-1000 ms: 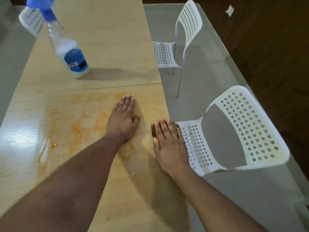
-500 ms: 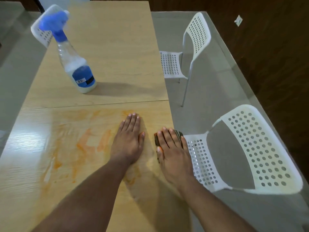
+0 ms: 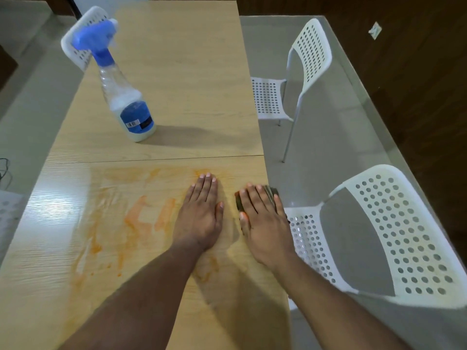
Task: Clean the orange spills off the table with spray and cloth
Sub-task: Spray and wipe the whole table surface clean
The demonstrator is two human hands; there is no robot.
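Orange smears [image 3: 149, 218] spread over the near part of the light wooden table [image 3: 177, 72]. My left hand [image 3: 199, 213] lies flat on the table, fingers straight, just right of the thickest smears. My right hand [image 3: 262, 221] presses flat on a dark cloth [image 3: 271, 192] at the table's right edge; most of the cloth is hidden under the palm. A clear spray bottle [image 3: 123, 97] with a blue trigger head and blue label stands upright on the far table section, well beyond both hands.
Two white perforated chairs stand to the right of the table, one close [image 3: 379, 231] by my right hand and one farther back [image 3: 303, 72]. Another white chair back [image 3: 83, 34] shows behind the bottle on the left. A seam [image 3: 151, 159] divides the tabletop.
The camera has tilted up, so hands and bottle sit lower in view. Both hands stay flat in about the same spots on the table.
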